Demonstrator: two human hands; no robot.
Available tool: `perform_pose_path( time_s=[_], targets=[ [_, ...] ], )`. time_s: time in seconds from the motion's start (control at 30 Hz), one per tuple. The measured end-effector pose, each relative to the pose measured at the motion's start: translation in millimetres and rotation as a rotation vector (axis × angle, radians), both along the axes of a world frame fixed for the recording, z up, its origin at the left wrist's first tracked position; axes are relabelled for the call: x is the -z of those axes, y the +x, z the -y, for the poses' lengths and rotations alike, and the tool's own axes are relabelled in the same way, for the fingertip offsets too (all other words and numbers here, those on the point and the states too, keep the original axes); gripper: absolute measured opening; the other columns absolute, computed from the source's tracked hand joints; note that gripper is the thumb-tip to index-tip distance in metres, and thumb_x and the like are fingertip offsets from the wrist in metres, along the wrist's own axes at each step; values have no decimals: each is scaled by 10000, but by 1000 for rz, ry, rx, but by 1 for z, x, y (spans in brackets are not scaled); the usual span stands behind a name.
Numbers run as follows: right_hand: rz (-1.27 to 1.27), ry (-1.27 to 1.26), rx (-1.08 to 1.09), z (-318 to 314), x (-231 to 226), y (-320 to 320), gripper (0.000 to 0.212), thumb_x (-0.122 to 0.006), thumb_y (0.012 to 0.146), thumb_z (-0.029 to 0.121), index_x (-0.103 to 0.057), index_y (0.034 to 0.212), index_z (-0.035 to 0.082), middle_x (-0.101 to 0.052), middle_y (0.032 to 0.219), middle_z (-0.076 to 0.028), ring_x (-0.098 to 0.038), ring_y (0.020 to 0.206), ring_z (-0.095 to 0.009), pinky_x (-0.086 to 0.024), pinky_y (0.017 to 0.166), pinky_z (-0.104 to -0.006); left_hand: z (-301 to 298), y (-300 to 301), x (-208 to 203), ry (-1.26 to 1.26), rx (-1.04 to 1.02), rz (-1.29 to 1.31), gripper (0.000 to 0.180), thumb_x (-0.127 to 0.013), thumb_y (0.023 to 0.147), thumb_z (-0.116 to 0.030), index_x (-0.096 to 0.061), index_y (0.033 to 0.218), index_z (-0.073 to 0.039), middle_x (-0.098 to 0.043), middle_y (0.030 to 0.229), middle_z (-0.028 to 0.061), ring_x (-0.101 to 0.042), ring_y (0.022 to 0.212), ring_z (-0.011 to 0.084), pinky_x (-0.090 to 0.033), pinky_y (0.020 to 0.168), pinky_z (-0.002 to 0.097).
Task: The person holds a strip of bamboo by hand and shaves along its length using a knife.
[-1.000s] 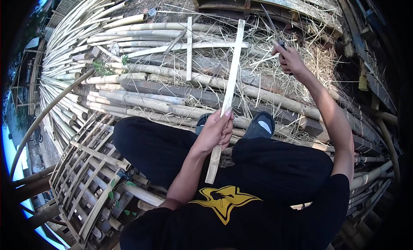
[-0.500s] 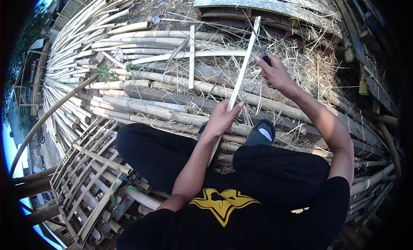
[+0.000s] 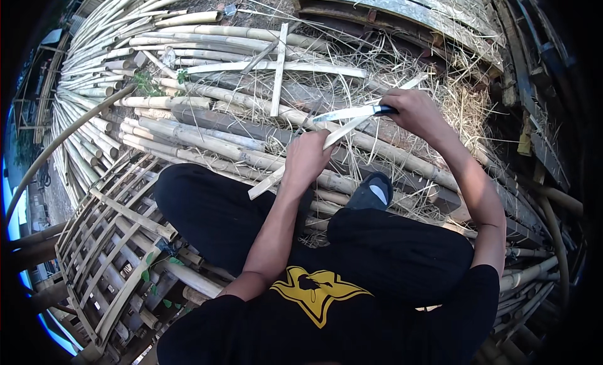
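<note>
My left hand [image 3: 308, 156] is closed around a pale bamboo strip [image 3: 344, 133], which slants from near my left knee up toward the far right. In my right hand [image 3: 414, 114] is the dark handle of a knife [image 3: 348, 114]. Its bright blade points left and lies over or against the strip, just beyond my left hand; whether it cuts into the strip I cannot tell. Past the right hand the strip's far end shows again among the shavings.
Two more bamboo strips [image 3: 280, 70] lie crossed on bamboo poles [image 3: 213, 152] ahead. Curled shavings [image 3: 452, 107] cover the ground at right, below a wooden pallet [image 3: 402, 10]. A woven bamboo lattice [image 3: 113, 239] stands at my left. My sandalled foot [image 3: 370, 192] rests between my knees.
The strip has swung from steep to a flatter slant, its near end now out past my left wrist. The knife has turned from pointing away to pointing left across the strip.
</note>
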State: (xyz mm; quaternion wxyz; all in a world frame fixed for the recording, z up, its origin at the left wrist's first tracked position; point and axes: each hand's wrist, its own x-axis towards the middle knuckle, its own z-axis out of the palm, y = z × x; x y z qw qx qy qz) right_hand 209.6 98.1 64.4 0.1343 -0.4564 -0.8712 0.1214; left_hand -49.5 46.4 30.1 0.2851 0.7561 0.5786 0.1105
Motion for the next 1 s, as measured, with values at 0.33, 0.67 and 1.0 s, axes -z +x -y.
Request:
perform_pose_path(
  time_s=[0.33,0.67,1.0],
  targets=[
    [8,-224,-84,4,15,4,387,-744,750,349,-655,919,13,-610,872,-133,-598,735,-329,-469,663,-428,0,-13,-15,314,-45,-108,206,-729,676,-105,-725,882,-114,-645,802,79,-619,826,267,-327,905,427],
    [-188,-649,123,6,16,-5,503,-753,757,443,-593,805,-32,-529,643,-142,-498,605,-230,-393,601,-401,19,4,-55,584,-271,-64,689,-729,663,-50,-536,1299,-227,-295,1453,153,-91,1447,350,33,1085,607],
    [-1352,-1179,673,27,35,-60,209,-638,921,189,-502,827,61,-426,547,58,-326,377,-15,-232,339,-201,48,48,17,-881,-211,1131,404,-485,999,-311,-410,1290,-41,-590,938,92,-645,709,164,-527,645,302]
  ],
)
